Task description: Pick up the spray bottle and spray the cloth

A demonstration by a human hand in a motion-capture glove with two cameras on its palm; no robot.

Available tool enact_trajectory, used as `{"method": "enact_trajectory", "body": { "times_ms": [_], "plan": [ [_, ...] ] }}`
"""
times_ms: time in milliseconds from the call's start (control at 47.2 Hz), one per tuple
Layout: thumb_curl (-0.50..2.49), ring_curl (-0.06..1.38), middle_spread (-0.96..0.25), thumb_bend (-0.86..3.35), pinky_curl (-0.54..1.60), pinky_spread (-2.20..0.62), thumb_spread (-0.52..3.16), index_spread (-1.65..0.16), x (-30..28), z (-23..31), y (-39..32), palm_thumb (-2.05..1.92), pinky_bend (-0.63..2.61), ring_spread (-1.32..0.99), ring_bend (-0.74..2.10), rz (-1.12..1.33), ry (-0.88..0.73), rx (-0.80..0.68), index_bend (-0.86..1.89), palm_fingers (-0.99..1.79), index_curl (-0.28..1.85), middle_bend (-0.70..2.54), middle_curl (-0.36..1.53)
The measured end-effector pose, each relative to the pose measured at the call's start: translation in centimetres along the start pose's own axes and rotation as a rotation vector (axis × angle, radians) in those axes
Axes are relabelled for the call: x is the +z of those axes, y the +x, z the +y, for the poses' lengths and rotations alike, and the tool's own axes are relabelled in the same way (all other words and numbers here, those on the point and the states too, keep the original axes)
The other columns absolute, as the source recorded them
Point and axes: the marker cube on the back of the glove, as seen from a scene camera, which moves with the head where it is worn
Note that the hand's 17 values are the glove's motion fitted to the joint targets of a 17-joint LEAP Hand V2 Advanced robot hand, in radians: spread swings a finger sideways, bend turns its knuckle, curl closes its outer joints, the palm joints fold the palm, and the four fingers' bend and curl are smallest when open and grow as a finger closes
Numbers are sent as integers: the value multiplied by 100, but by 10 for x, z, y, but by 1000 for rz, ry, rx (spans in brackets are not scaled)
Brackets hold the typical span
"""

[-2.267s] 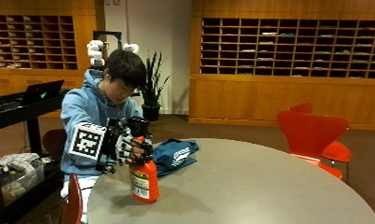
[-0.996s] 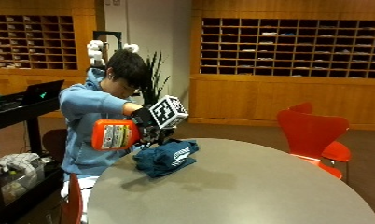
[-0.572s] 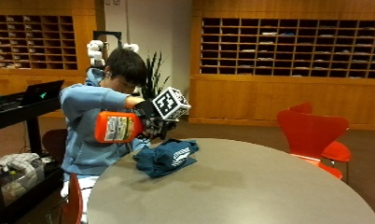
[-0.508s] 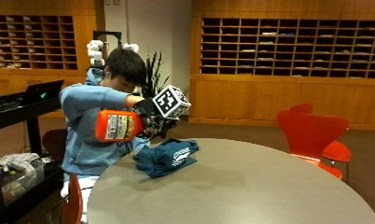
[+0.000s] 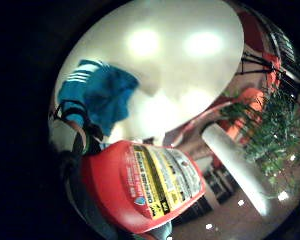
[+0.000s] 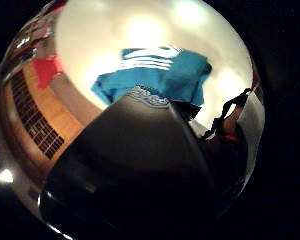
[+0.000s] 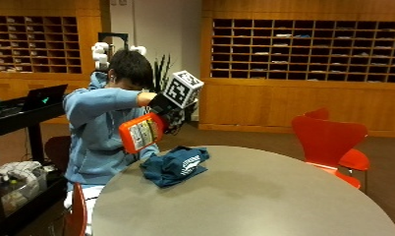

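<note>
Office mailroom: wooden pigeonhole shelves [image 7: 302, 49] (some holding papers), round table [image 7: 263, 196].

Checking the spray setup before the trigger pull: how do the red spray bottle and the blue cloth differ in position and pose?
The red plastic spray bottle is lifted off the table, gripped in the gloved right hand; the crumpled blue cloth lies on the round grey table. The bottle is tilted on its side; the cloth sits flat, bunched. Both are at the table's edge near the person.
</note>
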Motion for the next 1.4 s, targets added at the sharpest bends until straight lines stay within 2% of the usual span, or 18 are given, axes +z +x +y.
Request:
{"method": "enact_trajectory", "body": {
  "times_ms": [254,360,551,678,720,805,890,975,1271,1398],
  "plan": [
    [80,43,-15,-3,37,-21,38,-21,-69,9,-51,84,36,-19,58,-556,585,-320,37,138,53,56,48],
    [80,43,-15,-3,37,-21,38,-20,-70,0,-86,84,37,-18,58,-793,708,-432,37,138,53,56,48],
    [80,43,-15,-3,37,-21,38,-20,-51,-35,-150,85,37,-18,59,-1004,756,-575,37,138,53,55,48],
    [80,43,-14,-3,37,-20,38,-20,-32,-65,-188,85,37,-18,59,-1138,762,-602,37,138,53,55,48],
    [80,43,-14,-3,37,-20,38,-20,-23,-71,-195,86,37,-18,59,-1164,728,-624,37,138,53,55,48],
    [80,43,-14,-3,38,-20,38,-20,5,-68,-206,86,37,-18,59,-1159,559,-736,36,138,53,55,48],
    [80,43,-14,-3,38,-20,38,-19,10,-101,-231,86,36,-18,59,-1166,696,-630,36,138,53,55,48],
    [81,43,-14,-3,38,-20,38,-19,16,-117,-241,86,36,-18,59,-1135,725,-607,36,138,53,55,48],
    [81,43,-14,-4,38,-20,37,-19,31,-140,-259,85,37,-17,59,-1066,702,-595,36,138,53,55,48],
    [79,43,-14,-5,39,-21,41,-19,35,-138,-253,84,44,-17,58,-1013,596,-610,27,131,51,51,47]
  ]
}}
